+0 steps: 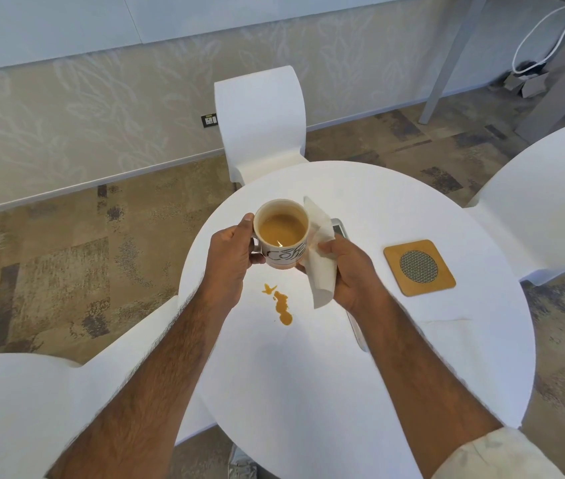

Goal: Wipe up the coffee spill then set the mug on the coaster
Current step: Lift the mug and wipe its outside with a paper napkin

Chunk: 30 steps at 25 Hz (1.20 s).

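A white mug [283, 236] with black lettering, upright and part full of pale coffee, sits centre frame beside a white napkin [321, 257]. An orange-brown spill [280, 303] streaks the tabletop [308, 375] below it. A square wooden coaster [419, 267] with a mesh centre lies flat to the right, apart.

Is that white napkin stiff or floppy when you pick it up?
Probably floppy: the napkin bends and droops around the right hand gripping it. Likely very light, being thin folded paper. It would probably go limp once pressed into the coffee spill.
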Each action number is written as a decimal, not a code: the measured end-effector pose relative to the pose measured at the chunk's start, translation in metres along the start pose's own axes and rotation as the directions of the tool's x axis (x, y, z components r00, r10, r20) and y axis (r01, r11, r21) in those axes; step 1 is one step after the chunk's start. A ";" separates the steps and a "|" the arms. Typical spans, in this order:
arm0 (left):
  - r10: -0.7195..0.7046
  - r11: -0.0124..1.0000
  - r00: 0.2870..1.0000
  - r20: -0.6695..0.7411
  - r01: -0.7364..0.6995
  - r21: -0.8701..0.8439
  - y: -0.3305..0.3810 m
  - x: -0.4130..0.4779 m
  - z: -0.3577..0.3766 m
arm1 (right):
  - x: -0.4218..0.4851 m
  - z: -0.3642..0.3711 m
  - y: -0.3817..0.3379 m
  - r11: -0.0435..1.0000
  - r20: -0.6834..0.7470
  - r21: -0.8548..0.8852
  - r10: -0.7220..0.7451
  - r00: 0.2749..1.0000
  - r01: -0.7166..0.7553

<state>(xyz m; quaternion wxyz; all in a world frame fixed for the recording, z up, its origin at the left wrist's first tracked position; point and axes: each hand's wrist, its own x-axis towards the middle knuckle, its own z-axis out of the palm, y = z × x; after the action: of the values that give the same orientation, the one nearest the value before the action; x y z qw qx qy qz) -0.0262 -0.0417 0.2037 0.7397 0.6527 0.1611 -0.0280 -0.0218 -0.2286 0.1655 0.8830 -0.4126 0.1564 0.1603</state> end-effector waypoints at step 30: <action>-0.199 0.979 0.976 -0.085 0.195 -0.058 -0.164 0.205 -0.031 | 0.205 -0.036 0.077 0.723 -0.052 -0.691 -0.032 0.998 -0.013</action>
<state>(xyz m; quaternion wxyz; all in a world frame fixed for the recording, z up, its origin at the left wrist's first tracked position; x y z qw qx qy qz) 0.1204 -0.0005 -0.0128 0.7412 0.6156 0.2589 -0.0676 0.1258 -0.1776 0.0075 0.6615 -0.7171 0.1097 0.1902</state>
